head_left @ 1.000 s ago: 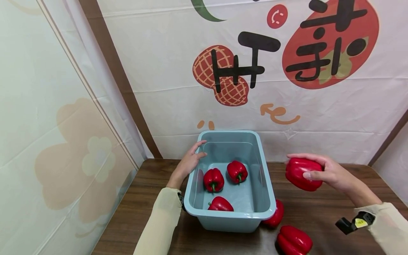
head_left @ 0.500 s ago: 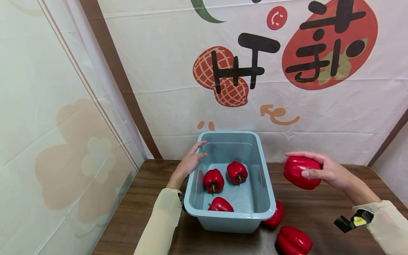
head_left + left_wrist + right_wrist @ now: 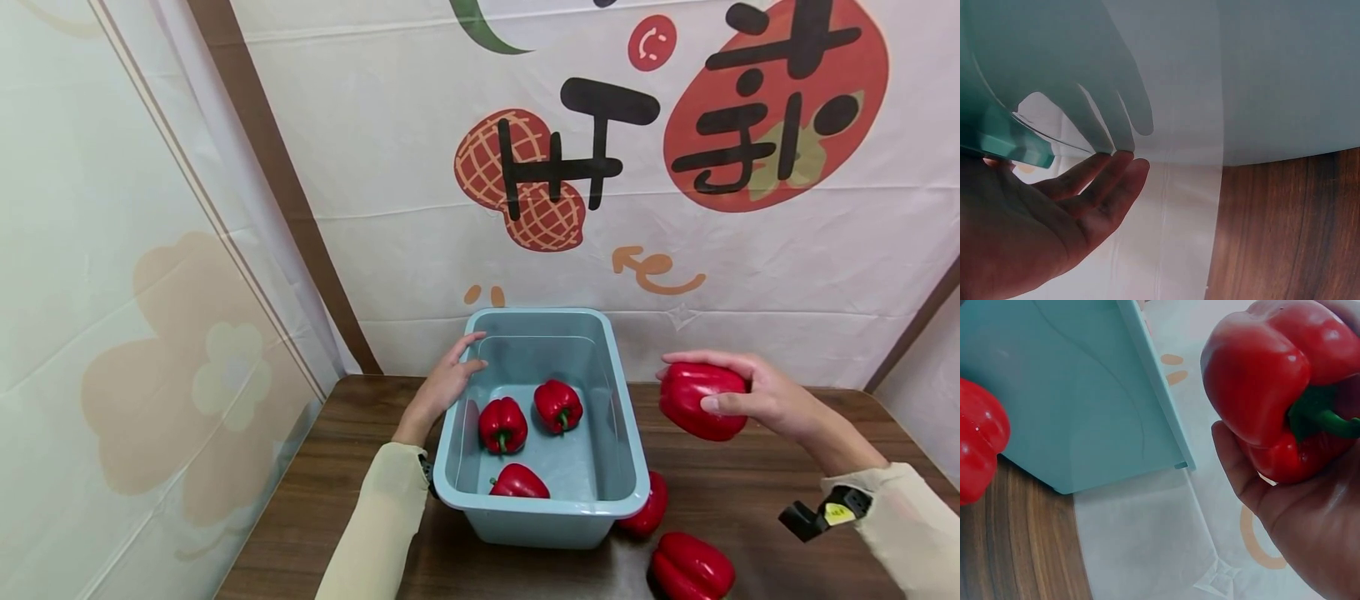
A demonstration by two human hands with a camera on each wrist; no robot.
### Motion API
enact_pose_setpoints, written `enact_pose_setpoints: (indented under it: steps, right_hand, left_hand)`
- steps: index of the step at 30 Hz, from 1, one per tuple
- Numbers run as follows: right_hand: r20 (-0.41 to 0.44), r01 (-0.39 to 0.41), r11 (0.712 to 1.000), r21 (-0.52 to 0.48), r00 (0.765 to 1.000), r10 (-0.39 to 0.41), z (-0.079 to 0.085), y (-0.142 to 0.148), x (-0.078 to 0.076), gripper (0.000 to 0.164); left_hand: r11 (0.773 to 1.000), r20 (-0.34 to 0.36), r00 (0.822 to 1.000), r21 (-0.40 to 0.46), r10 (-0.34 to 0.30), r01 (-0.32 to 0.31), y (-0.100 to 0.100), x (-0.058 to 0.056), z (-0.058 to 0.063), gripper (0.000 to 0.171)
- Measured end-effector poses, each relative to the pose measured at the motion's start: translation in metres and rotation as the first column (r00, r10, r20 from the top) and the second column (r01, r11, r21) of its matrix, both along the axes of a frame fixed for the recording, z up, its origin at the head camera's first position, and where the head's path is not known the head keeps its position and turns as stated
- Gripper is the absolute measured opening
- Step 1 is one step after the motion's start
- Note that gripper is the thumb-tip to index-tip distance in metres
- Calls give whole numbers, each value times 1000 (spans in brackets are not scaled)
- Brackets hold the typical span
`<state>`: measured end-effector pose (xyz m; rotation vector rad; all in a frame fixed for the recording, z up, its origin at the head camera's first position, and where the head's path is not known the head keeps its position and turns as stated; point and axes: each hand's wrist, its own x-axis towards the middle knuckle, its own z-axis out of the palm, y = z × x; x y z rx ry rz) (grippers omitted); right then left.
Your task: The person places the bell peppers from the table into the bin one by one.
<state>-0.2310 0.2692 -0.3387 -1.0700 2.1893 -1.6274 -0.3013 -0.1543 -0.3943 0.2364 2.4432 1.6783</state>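
In the head view, my right hand (image 3: 757, 396) holds a red bell pepper (image 3: 701, 400) in the air, right of a light blue plastic bin (image 3: 536, 507). The right wrist view shows the held pepper's green stem (image 3: 1329, 422) beside the palm, fingers around its body. My left hand (image 3: 446, 385) grips the bin's left rim near the back. Its thumb lies over the rim, and in the left wrist view the fingers (image 3: 1125, 181) reach along the outer wall. Inside the bin lie three red bell peppers: left (image 3: 503, 425), back right (image 3: 558, 406) and front (image 3: 519, 481).
Two more red bell peppers rest on the wooden table (image 3: 337, 517): one (image 3: 648, 504) against the bin's front right corner, another (image 3: 692, 567) closer to me. A printed white cloth (image 3: 405, 208) hangs behind the bin, and another (image 3: 150, 333) at the left.
My right hand has drifted slightly left and up with the bell pepper, toward the bin. The left hand and the bin stay where they were.
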Motion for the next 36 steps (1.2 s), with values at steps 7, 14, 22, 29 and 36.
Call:
enact_pose_setpoints:
  steps: [7, 14, 22, 29, 36]
  right_hand:
    - [-9, 22, 1000, 10, 1000, -22, 3, -6, -1, 62]
    - [-4, 31, 999, 18, 1000, -31, 3, -13, -3, 61]
    - [11, 43, 998, 35, 999, -44, 5, -23, -8, 65]
    - [-26, 23, 999, 42, 999, -22, 7, -33, -10, 63]
    - [-49, -14, 999, 30, 999, 15, 8, -41, -13, 62]
  left_hand:
    - [1000, 0, 1000, 6, -3, 3, 0, 0, 0, 53]
    - [1000, 2, 1000, 9, -11, 10, -1, 0, 0, 53]
    - [1000, -2, 1000, 8, -8, 8, -1, 0, 0, 54]
    - [1000, 6, 1000, 7, -8, 8, -1, -1, 0, 54]
    - [1000, 37, 999, -15, -23, 23, 0, 2, 9, 55]
